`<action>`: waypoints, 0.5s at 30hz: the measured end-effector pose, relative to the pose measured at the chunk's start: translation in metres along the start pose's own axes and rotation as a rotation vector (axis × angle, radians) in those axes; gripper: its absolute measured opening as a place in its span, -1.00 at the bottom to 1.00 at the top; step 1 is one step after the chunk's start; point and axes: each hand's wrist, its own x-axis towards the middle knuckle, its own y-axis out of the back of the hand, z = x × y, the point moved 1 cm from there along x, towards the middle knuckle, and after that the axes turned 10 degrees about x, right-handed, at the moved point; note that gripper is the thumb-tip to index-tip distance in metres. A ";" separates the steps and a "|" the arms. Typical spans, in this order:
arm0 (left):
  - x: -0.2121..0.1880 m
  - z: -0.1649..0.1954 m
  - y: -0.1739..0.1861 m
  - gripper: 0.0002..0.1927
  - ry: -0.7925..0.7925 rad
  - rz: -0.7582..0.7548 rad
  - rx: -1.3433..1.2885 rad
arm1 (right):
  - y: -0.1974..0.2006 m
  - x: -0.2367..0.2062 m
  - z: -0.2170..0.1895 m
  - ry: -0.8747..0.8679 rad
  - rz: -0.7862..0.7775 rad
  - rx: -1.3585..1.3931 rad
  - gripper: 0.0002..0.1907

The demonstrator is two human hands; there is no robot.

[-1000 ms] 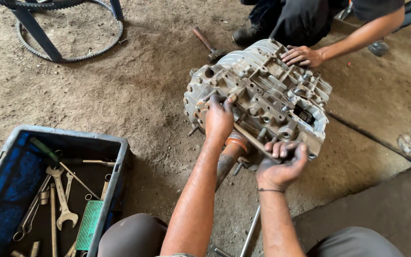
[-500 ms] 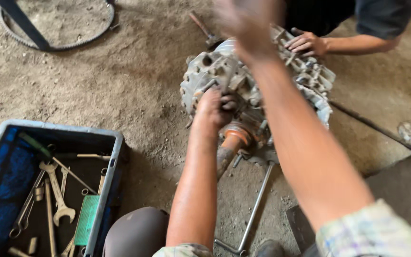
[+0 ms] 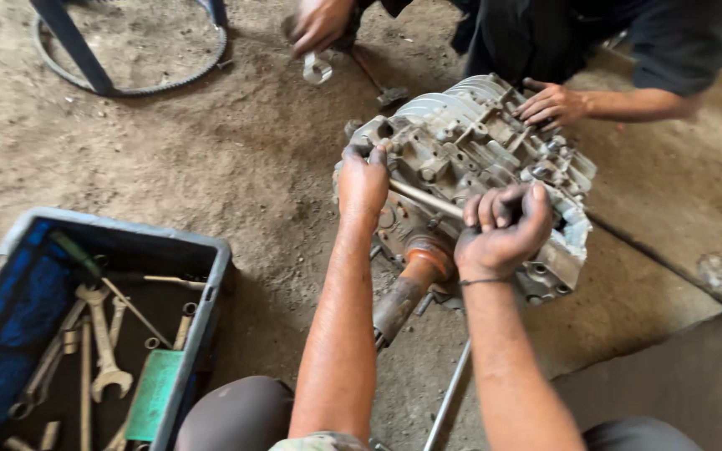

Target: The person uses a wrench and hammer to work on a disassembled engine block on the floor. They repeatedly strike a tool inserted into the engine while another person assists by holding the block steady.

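A grey cast-metal gearbox housing lies on the dirt floor, with a rusty shaft sticking out toward me. My left hand grips the housing's near left edge, fingers hooked over the rim. My right hand is closed around a thin metal rod that lies slanted across the housing's face. Another person's hand rests on the far side of the housing. That person's other hand holds a ring wrench above the floor.
A blue toolbox with several wrenches stands at the lower left. A rubber belt and a dark stand leg lie at the top left. A hammer lies behind the housing. A long steel bar lies between my knees.
My right hand went from open under the housing's edge, up past the camera, and down onto the rod. The other person's hand with the wrench came into view. My left hand stayed put.
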 end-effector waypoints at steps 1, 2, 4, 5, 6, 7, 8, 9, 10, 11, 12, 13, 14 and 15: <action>0.000 0.003 0.000 -0.58 0.021 -0.038 0.023 | 0.005 -0.003 0.002 0.025 0.009 0.003 -0.60; 0.000 0.007 0.001 -0.57 0.003 -0.052 0.076 | 0.009 -0.005 0.003 0.020 0.018 -0.004 -0.60; 0.001 0.013 0.004 -0.55 -0.033 -0.082 0.203 | 0.013 -0.014 0.005 0.004 0.054 -0.009 -0.60; 0.002 0.016 0.005 -0.55 -0.032 -0.092 0.244 | 0.014 -0.018 0.005 0.012 0.053 -0.024 -0.60; 0.003 0.018 0.006 -0.54 -0.035 -0.099 0.282 | 0.015 -0.021 0.005 0.024 0.047 -0.036 -0.59; 0.004 0.019 0.007 -0.53 -0.035 -0.109 0.322 | 0.014 -0.023 0.004 0.033 0.044 -0.051 -0.59; 0.006 0.018 0.007 -0.53 -0.030 -0.112 0.299 | 0.011 -0.021 0.003 0.025 0.020 -0.056 -0.57; 0.010 0.017 0.006 -0.53 -0.028 -0.113 0.278 | 0.005 -0.014 0.004 0.018 -0.003 -0.057 -0.55; 0.014 0.014 0.004 -0.54 -0.019 -0.118 0.262 | -0.003 -0.008 0.003 0.006 -0.020 -0.061 -0.52; 0.019 0.009 0.002 -0.55 0.023 -0.136 0.211 | -0.014 0.004 0.001 0.009 -0.063 -0.093 -0.54; 0.025 0.003 -0.001 -0.57 0.056 -0.153 0.156 | -0.031 0.025 0.003 0.020 -0.109 -0.121 -0.56; 0.034 -0.002 -0.004 -0.58 0.084 -0.167 0.095 | -0.052 0.047 0.006 0.046 -0.168 -0.179 -0.59; 0.043 -0.008 -0.008 -0.61 0.129 -0.265 0.072 | -0.079 0.072 0.017 0.089 -0.269 -0.283 -0.61; 0.053 -0.016 -0.009 -0.62 0.178 -0.365 0.048 | -0.109 0.095 0.032 0.170 -0.383 -0.448 -0.64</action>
